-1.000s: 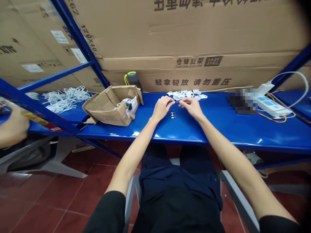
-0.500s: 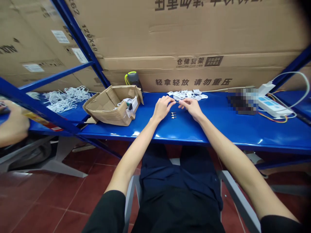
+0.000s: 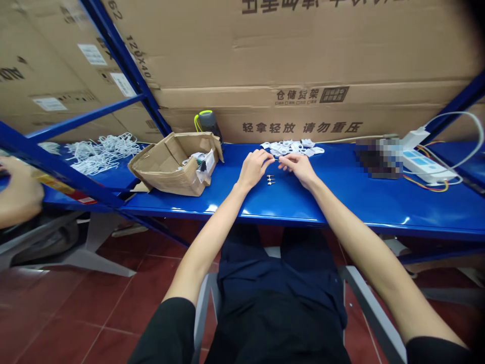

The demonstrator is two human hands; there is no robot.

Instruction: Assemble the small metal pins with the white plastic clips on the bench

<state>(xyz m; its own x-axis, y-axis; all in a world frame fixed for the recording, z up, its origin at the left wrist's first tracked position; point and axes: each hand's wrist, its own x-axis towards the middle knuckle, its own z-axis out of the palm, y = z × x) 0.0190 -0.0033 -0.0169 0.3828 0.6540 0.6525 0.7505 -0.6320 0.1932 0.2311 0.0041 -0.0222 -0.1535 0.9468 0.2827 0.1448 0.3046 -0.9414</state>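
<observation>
My left hand is closed in a pinch over the blue table. Facing it, my right hand pinches too, its fingertips close to the left ones. Between them shows a small thin pin-like part, which both hands seem to hold; it is too tiny to make out fully. Just below the hands lie three small pin-like parts in a short column, with pale bodies and thin tips. Behind my fingers is a pile of white plastic pieces, some with round holes.
An open cardboard box with small items stands left, a dark bottle behind it. At right lie a white power strip with cables and a blurred-out dark object. Beyond the blue post are white cords and another person's hand.
My hands stay almost in place, with only a slight shift at the fingertips. The other person's hand at the far left has moved a little.
</observation>
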